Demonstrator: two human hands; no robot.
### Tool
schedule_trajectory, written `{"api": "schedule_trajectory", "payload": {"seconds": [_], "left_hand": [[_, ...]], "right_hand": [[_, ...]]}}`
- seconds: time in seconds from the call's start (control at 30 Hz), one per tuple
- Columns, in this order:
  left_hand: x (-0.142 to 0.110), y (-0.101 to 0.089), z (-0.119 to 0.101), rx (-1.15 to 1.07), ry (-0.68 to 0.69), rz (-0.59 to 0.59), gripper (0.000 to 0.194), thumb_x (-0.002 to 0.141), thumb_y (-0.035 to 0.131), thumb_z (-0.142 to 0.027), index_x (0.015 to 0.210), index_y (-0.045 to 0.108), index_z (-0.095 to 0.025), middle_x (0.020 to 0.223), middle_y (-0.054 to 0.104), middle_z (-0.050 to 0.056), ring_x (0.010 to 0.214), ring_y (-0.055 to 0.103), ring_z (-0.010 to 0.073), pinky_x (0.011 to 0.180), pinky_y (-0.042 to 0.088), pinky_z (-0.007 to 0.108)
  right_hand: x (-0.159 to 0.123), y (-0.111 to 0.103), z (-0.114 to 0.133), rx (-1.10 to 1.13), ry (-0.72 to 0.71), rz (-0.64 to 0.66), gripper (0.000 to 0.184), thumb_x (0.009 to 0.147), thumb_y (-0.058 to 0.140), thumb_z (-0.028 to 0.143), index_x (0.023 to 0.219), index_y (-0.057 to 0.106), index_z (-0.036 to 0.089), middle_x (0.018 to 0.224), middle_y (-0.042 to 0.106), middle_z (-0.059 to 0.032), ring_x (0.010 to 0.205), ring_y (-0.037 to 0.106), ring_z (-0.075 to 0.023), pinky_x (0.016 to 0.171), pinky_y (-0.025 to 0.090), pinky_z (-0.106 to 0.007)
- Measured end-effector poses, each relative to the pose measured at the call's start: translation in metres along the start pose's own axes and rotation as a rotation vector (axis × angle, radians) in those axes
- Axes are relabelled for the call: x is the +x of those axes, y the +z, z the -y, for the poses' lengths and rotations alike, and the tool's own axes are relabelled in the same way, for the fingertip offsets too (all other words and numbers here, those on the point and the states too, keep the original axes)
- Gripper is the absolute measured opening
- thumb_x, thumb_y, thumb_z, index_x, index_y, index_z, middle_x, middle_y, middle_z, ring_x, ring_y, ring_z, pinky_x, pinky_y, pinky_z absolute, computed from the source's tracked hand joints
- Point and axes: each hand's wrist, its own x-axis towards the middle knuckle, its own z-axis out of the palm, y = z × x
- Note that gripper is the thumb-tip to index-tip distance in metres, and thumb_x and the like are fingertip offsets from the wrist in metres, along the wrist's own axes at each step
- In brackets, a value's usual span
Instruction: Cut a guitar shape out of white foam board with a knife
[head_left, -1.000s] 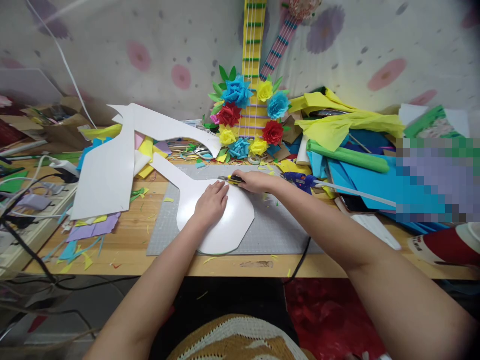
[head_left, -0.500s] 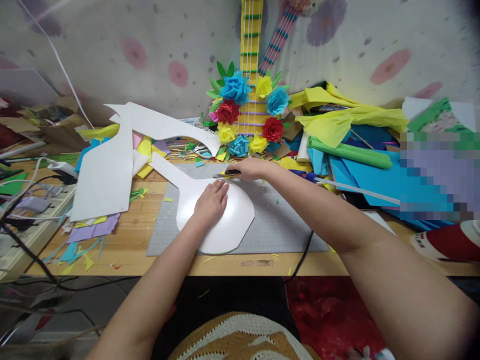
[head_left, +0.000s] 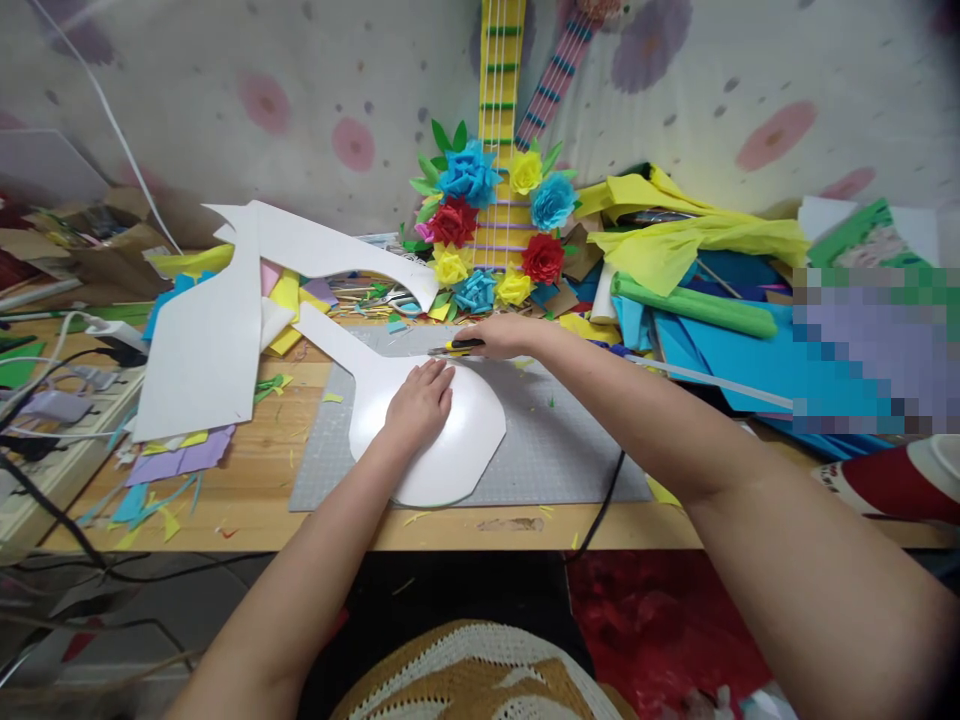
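A white guitar-shaped foam board (head_left: 457,440) lies on a grey cutting mat (head_left: 570,440), its narrow neck pointing to the upper left. My left hand (head_left: 421,402) rests flat on the round body, fingers stretched out and open. At the body's far edge, my right hand (head_left: 491,336) is closed around a yellow-and-black utility knife (head_left: 459,346). The knife's blade points left, close to the board's upper edge; whether it touches the board I cannot tell.
White board offcuts (head_left: 206,350) lean at the left. A yellow paper guitar (head_left: 501,110) with paper flowers stands behind the mat. Blue sheets (head_left: 720,350) and a green roll (head_left: 694,305) lie right, near a red-and-white cup (head_left: 885,482). A power strip (head_left: 82,450) with cables sits left.
The view has shifted slightly, moving everything a little to the left. Both hands and the utility knife keep nearly the same place against the white board.
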Motion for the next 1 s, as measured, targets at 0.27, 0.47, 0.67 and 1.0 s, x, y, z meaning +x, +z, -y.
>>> {"api": "schedule_trajectory", "payload": {"seconds": [0.27,0.47,0.67,1.0], "left_hand": [[0.0,0.0,0.0,0.014,-0.001,0.001,0.042,0.09,0.033,-0.024,0.128,0.049,-0.016,0.139,0.045,0.007,0.131,0.037,0.0194,0.111,0.027,0.039],[0.002,0.0,-0.001,0.0,-0.003,0.001,0.042,0.089,0.034,-0.023,0.127,0.05,-0.016,0.138,0.046,0.009,0.13,0.037,0.0202,0.11,0.028,0.039],[0.002,-0.002,-0.002,0.01,-0.012,0.01,0.042,0.088,0.034,-0.022,0.127,0.05,-0.014,0.138,0.045,0.009,0.13,0.037,0.0202,0.111,0.027,0.038],[0.005,-0.005,-0.005,0.044,0.003,0.017,0.043,0.086,0.034,-0.018,0.125,0.05,-0.011,0.136,0.047,0.011,0.128,0.04,0.0223,0.11,0.028,0.038]], "right_hand": [[-0.005,0.002,-0.001,-0.002,0.002,0.006,0.045,0.084,0.046,0.036,0.129,0.049,0.033,0.122,0.061,-0.0036,0.097,0.059,-0.0227,0.07,0.038,-0.028],[-0.011,0.005,0.001,0.02,0.009,-0.008,0.045,0.085,0.045,0.034,0.129,0.049,0.031,0.121,0.061,-0.0047,0.097,0.059,-0.0223,0.07,0.037,-0.027],[-0.017,0.014,-0.001,0.018,0.0,-0.04,0.043,0.086,0.043,0.034,0.128,0.05,0.03,0.117,0.063,-0.0051,0.09,0.06,-0.0207,0.067,0.036,-0.027],[-0.028,0.019,0.006,-0.021,0.076,-0.057,0.043,0.088,0.039,0.037,0.129,0.048,0.03,0.114,0.064,-0.006,0.089,0.06,-0.0226,0.066,0.036,-0.028]]}}
